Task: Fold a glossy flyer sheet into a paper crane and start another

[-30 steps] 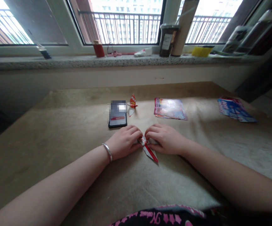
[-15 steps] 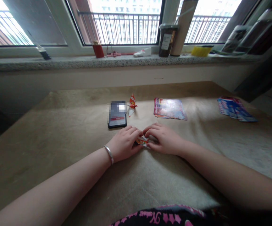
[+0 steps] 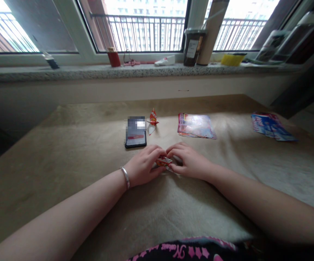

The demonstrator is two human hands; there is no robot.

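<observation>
Between my hands, low over the table, is a small folded piece of printed paper (image 3: 163, 162), red and orange with white edges. My left hand (image 3: 147, 164) has its fingers and thumb closed on the paper's left side. The fingers of my right hand (image 3: 188, 159) pinch at its right end, and the fingertips of both hands almost meet. My fingers hide part of the folds. Beyond my hands stands a red and white folded paper crane (image 3: 153, 121), to the right of a phone (image 3: 135, 137).
A stack of colourful printed sheets (image 3: 196, 125) lies behind my right hand. More blue and pink printed sheets (image 3: 272, 127) are fanned out at the far right of the table (image 3: 91, 145). A granite windowsill (image 3: 83, 72) holds a lidded dark container (image 3: 193, 47) and a yellow object (image 3: 232, 59).
The folded paper has turned slightly between my fingers, showing more of its printed top edge. Both hands have shifted only a little; other things stay put.
</observation>
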